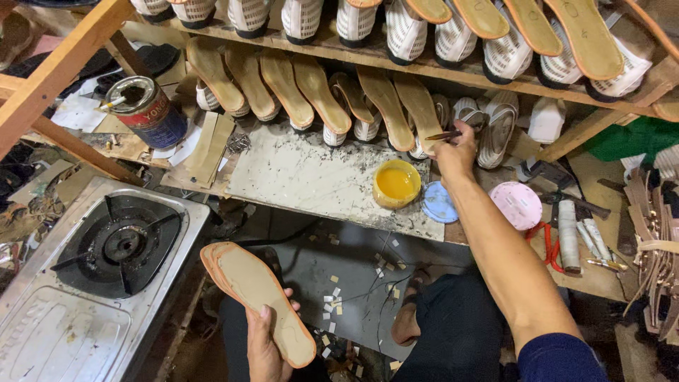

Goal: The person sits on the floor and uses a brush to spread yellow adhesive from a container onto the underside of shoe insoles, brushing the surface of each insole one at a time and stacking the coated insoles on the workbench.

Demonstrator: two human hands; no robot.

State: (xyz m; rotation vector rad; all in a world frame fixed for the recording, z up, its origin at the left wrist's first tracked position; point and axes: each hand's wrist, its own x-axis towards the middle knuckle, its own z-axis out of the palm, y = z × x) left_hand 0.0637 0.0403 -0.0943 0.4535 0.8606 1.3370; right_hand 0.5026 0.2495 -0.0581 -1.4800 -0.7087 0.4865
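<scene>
While the left hand (265, 346) hangs low over the person's lap, its fingers (263, 313) are curled shut around the heel end of a tan shoe insole (256, 301) with an orange edge, which slants up and to the left so that its toe end lies just beside the corner of a steel gas stove (99, 276). The right hand (456, 152) reaches forward across the worktop (304, 173), its fingers pinched closed on a thin dark brush (443, 135) whose tip points left toward the row of tan soles (311, 88) leaning against the lower shelf (396, 60). Just in front of that hand, on the stained grey slab of the worktop, stands a small yellow bowl of glue (396, 184), and a round blue lid (439, 203) lies right of the bowl, almost touching it and partly under the forearm. A pink round lid (517, 204) sits on the far side of the forearm, near a roll of white material (568, 233). To the left on the worktop an opened tin can (148, 110) with a red and blue label stands tilted, a stick resting in its mouth. Above, on the upper shelf, white woven shoe uppers (407, 32) stand in a line with more tan soles laid over them. Small pale scraps (332, 301) are scattered on the dark floor between the person's knees, and a bundle of tan straps (654, 255) hangs at the right edge.
</scene>
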